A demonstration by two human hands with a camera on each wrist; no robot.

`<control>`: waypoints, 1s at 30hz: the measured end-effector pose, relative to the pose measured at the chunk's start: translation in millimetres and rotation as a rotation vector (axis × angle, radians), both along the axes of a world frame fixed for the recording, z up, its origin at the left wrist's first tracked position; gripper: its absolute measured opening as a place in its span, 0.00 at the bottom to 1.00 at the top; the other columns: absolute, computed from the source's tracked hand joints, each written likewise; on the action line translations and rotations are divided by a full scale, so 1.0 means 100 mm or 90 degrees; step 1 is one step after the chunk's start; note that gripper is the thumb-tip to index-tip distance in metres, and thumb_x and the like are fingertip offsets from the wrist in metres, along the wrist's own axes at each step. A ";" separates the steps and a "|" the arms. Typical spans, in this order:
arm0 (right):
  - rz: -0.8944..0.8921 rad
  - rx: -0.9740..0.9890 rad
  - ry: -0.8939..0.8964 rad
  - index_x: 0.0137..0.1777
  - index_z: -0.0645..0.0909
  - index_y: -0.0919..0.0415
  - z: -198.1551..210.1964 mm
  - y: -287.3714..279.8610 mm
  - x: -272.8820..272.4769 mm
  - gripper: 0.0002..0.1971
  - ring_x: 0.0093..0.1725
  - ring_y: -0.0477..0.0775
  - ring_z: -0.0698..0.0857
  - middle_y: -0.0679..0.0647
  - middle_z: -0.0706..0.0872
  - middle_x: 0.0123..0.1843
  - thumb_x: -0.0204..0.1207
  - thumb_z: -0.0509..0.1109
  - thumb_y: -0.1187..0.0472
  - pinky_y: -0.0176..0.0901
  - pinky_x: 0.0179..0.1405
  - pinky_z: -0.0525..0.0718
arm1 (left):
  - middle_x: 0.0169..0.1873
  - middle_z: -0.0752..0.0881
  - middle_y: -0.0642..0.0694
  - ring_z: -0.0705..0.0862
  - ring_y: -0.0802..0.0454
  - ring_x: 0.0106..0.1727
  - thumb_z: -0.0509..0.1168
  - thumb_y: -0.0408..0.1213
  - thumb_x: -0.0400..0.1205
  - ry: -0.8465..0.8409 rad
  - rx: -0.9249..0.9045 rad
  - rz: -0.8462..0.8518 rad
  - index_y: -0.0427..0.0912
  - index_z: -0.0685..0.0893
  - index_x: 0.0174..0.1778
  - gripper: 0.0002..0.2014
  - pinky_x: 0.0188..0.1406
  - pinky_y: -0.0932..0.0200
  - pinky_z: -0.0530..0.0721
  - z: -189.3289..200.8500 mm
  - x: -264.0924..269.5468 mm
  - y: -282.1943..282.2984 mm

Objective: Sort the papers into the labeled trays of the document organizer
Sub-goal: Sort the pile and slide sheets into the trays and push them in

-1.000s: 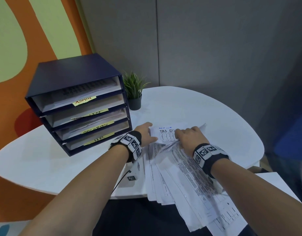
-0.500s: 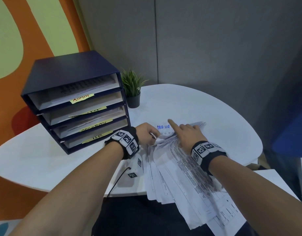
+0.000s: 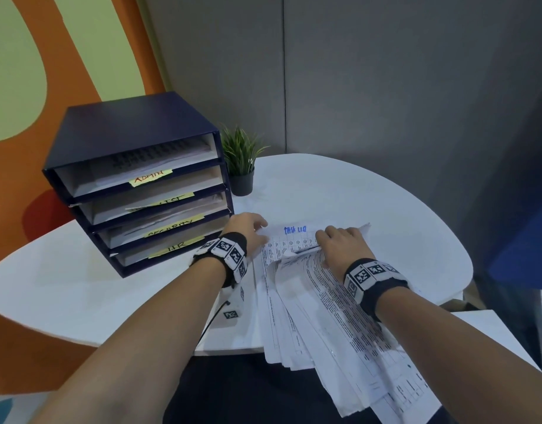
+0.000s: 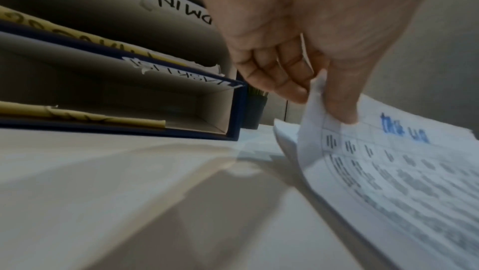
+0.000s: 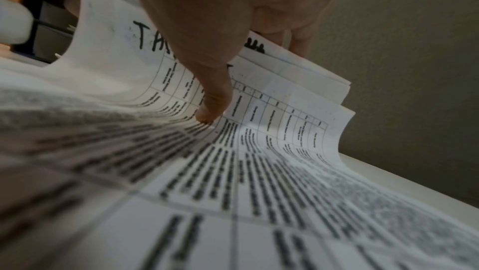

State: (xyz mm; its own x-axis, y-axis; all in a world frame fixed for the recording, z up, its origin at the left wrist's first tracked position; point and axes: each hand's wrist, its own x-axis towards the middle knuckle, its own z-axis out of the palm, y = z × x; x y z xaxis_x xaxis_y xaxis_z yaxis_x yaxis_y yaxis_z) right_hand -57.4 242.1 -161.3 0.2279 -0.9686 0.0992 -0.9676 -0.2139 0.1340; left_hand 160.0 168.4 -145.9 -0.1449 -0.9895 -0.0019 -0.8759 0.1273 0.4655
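A rounded white table [image 3: 355, 191] fills the centre. Grey panel walls [image 3: 386, 87] rise at twelve o'clock; an orange-and-green wall [image 3: 25, 71] stands at ten o'clock.

Thin printed paper sheets [image 3: 309, 301], smooth matt white tabletop [image 3: 370, 191], matt organizer [image 3: 135, 130].

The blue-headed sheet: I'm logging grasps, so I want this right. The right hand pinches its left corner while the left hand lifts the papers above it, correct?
Not quite: the hands are swapped. The left wrist view shows the left hand pinching the blue-headed sheet by its left corner, and the head view shows the right hand lifting the papers above it.
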 end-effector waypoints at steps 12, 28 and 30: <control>-0.017 -0.033 -0.043 0.80 0.59 0.50 0.02 0.00 0.01 0.39 0.63 0.60 0.74 0.55 0.75 0.61 0.71 0.72 0.61 0.56 0.65 0.68 | 0.32 0.89 0.59 0.84 0.64 0.34 0.78 0.38 0.74 0.111 0.168 -0.248 0.54 0.90 0.35 0.05 0.44 0.64 0.83 0.12 0.04 0.25; 0.024 -0.007 -0.031 0.49 0.66 0.54 0.04 0.01 0.01 0.14 0.47 0.55 0.80 0.47 0.72 0.42 0.73 0.69 0.67 0.47 0.58 0.69 | 0.65 0.81 0.44 0.81 0.46 0.65 0.71 0.43 0.80 0.130 0.154 0.061 0.42 0.73 0.75 0.28 0.60 0.57 0.79 -0.13 0.24 -0.02; 0.022 -0.002 -0.031 0.51 0.68 0.54 0.03 0.01 0.01 0.13 0.47 0.55 0.80 0.47 0.71 0.42 0.73 0.69 0.67 0.47 0.58 0.69 | 0.66 0.81 0.44 0.81 0.46 0.66 0.73 0.46 0.77 0.084 0.110 0.031 0.42 0.77 0.73 0.28 0.63 0.57 0.80 -0.17 0.15 0.00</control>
